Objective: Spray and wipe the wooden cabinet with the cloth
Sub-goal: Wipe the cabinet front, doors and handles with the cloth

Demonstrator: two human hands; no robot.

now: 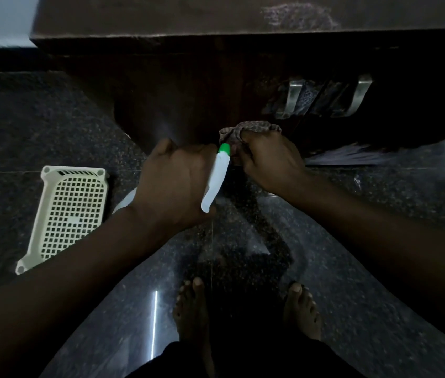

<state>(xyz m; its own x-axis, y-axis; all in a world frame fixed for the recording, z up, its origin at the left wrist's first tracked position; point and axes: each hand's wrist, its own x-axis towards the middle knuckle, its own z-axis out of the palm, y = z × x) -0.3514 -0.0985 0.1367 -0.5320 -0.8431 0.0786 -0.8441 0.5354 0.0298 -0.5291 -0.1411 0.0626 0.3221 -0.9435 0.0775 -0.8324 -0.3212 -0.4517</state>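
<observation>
Cloth [246, 132] against cabinet [188, 91] (right hand [270, 162])

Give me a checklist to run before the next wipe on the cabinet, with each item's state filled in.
1. Cloth gripped in right hand: ok, bunched under the fingers.
2. Cloth against the cabinet front: ok, it appears pressed to the dark wood below the metal handles.
3. Spray bottle held in left hand: ok, the fist is closed on it.
4. Nozzle aimed at the cabinet: ok, the green tip points toward the wood.
5. Surface wet where the cloth goes: cannot tell, too dark.
6. Floor clear for footing: ok, the white basket lies left of the bare feet.
</observation>
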